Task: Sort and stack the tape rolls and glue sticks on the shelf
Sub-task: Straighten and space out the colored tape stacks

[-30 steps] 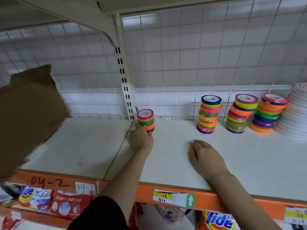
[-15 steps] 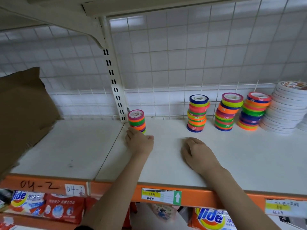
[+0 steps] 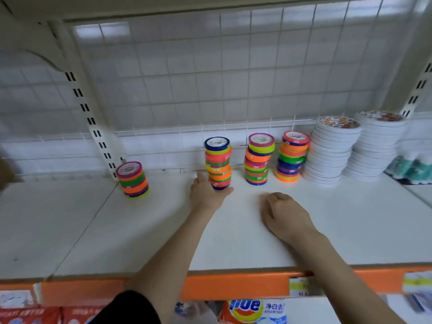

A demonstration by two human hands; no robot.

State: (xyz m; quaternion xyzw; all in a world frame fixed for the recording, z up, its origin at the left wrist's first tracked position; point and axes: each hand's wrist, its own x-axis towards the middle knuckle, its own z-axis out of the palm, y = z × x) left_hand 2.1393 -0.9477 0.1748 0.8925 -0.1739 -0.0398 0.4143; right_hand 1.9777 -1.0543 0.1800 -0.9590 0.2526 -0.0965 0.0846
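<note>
Your left hand point(image 3: 205, 191) cups the foot of the tall stack point(image 3: 218, 163), thumb at its front and fingers at its left side, touching the bottom rolls; whether they have closed on them cannot be told. Your right hand point(image 3: 284, 212) rests in a loose fist on the shelf point(image 3: 350, 218), just right of that stack, holding nothing.

The tall stack stands at the back of the shelf by the wire grid point(image 3: 210, 78) and leans unevenly, its rolls offset from one another. Light, stiff and smooth-sided, such rolls are likely to slide apart if pushed from the base alone, so a hold round the middle, or a hand on each side, looks safer than a shove.

A short stack point(image 3: 133, 180) sits well left of the tall stack, against the upright post point(image 3: 93, 127). Just right of the tall stack stand two more coloured stacks point(image 3: 258, 160) point(image 3: 292, 156), near enough to be knocked. Beyond them rise two piles of white rolls point(image 3: 332, 150), and at the far right lie teal-and-white packs point(image 3: 409, 168), too blurred to identify. No glue sticks can be made out. Detergent bags point(image 3: 252, 309) show below the shelf's orange edge point(image 3: 233, 286).
</note>
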